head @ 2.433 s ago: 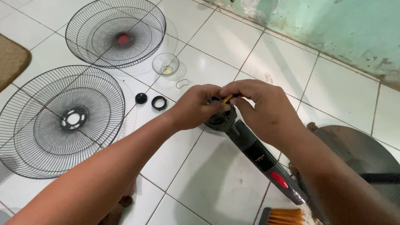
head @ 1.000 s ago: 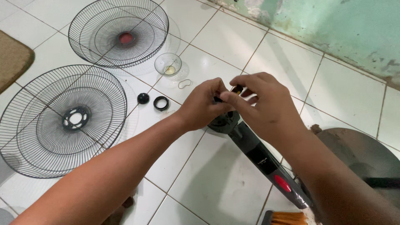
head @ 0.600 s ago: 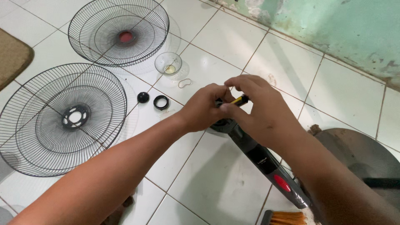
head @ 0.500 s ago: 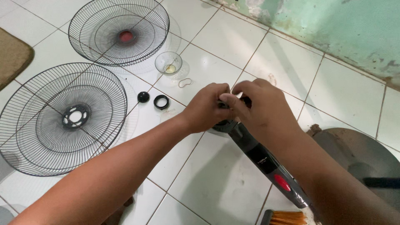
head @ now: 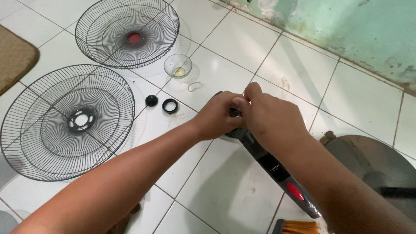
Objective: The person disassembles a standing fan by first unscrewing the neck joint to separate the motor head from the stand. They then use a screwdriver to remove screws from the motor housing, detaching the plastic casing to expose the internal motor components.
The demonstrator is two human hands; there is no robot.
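Observation:
A dark grey fan motor head (head: 236,131) on its neck (head: 273,167) lies on the white tiled floor. My left hand (head: 218,116) grips the top of the motor head. My right hand (head: 268,118) is closed over the same spot, fingers pinched at the shaft; what it pinches is hidden by the fingers. A red button (head: 295,191) shows on the neck near the fan's round grey base (head: 372,162).
Two black wire fan guards lie at left, one with a red centre (head: 128,30), one with a hub hole (head: 65,119). A small glass bowl (head: 178,66), wire clip (head: 194,86), black knob (head: 151,101) and black ring nut (head: 170,105) sit between. Brown mat (head: 15,56) far left, orange brush (head: 299,226) at bottom.
A small yellow-handled tool seen between my fingers earlier is now hidden. Both hands have closed tighter together over the top of the motor head.

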